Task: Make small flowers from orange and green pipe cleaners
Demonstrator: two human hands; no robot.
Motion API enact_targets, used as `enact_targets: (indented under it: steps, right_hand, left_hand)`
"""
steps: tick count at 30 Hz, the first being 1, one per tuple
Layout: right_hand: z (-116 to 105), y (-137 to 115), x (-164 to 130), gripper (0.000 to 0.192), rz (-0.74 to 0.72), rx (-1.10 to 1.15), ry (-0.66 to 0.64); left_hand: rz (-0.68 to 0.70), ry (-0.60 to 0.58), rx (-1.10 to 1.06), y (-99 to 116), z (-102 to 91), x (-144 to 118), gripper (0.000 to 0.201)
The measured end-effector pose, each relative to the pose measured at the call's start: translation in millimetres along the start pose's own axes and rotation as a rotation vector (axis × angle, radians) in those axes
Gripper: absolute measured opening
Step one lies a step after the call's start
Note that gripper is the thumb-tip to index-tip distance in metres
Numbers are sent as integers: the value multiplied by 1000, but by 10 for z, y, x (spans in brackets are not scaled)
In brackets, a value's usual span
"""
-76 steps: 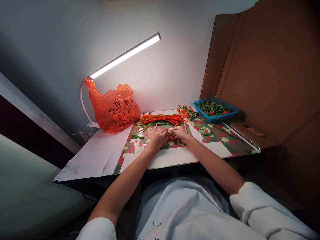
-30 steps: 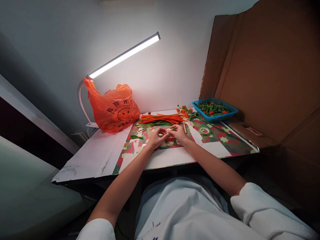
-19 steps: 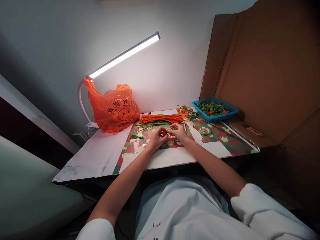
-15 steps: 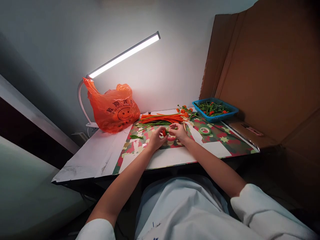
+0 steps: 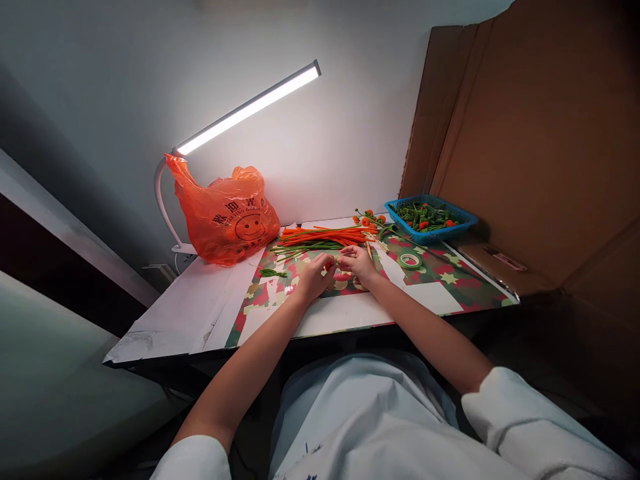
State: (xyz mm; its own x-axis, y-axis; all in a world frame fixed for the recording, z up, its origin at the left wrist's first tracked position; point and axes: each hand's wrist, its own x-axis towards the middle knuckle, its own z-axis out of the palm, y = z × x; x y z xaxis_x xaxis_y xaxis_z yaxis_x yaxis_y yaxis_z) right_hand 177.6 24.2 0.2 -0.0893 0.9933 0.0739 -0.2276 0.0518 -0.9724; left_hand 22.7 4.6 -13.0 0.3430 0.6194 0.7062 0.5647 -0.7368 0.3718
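Note:
Over the middle of the table, my left hand (image 5: pixel 316 275) is closed round a small orange flower (image 5: pixel 328 265), its fingers hiding most of the bloom. My right hand (image 5: pixel 358 265) meets it from the right, thumb and fingertips pinched at the flower's green base. Just beyond both hands lies a bundle of orange and green pipe cleaners (image 5: pixel 325 236). To the right of my right hand is a roll of green tape (image 5: pixel 410 261). A small twisted green piece (image 5: pixel 273 273) rests left of my left hand.
A blue basket (image 5: pixel 434 235) with green pieces and orange flowers stands at the back right. Finished-looking orange flowers on stems (image 5: pixel 369 219) lie beside it. An orange plastic bag (image 5: pixel 227 220) sits at the back left under a lit lamp (image 5: pixel 250 110). Cardboard (image 5: pixel 530 133) borders the right side.
My left hand's fingers have closed further over the flower, so less of the orange shows. My right hand has barely moved.

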Motion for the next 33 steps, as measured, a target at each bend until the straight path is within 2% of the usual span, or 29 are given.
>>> enact_targets:
  steps: [7, 12, 18, 26, 33]
  right_hand:
    - [18, 47, -3, 28, -184, -55, -46]
    - [17, 77, -7, 28, -234, -97, -66]
    - [22, 80, 9, 29, -176, -89, -3]
    - [15, 38, 0, 31, -89, -38, 27]
    - [6, 70, 17, 29, -118, -95, 46]
  left_hand:
    - [-274, 23, -126, -6, 53, -7, 12]
    - [-365, 66, -197, -18, 83, -15, 13]
    - [-276, 51, -147, -25, 85, -29, 5]
    - [-74, 100, 12, 10, 61, 6, 5]
    - [-78, 11, 143, 25, 78, 10, 8]
